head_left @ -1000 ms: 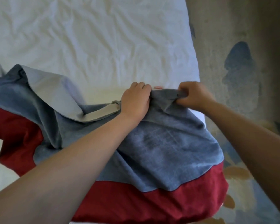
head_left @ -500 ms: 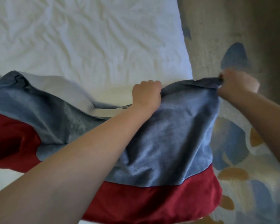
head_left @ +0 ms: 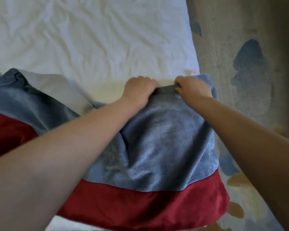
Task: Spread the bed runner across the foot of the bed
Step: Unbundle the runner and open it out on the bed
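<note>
Fingers of the left hand and right hand curl tight on the far hem of the bed runner, close together near the bed's right edge, likely to pull it flat. Its left part lies bunched and folded back on the bed; patterned carpet lies beyond that edge.

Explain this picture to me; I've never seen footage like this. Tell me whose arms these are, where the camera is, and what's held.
There is no machine: these are a person's bare arms, filmed by a camera worn on their head, looking down. The left hand and right hand each grip the far edge of a blue-and-red bed runner, close together. It lies rumpled on the bed's white sheet. Patterned carpet shows to the right.
</note>
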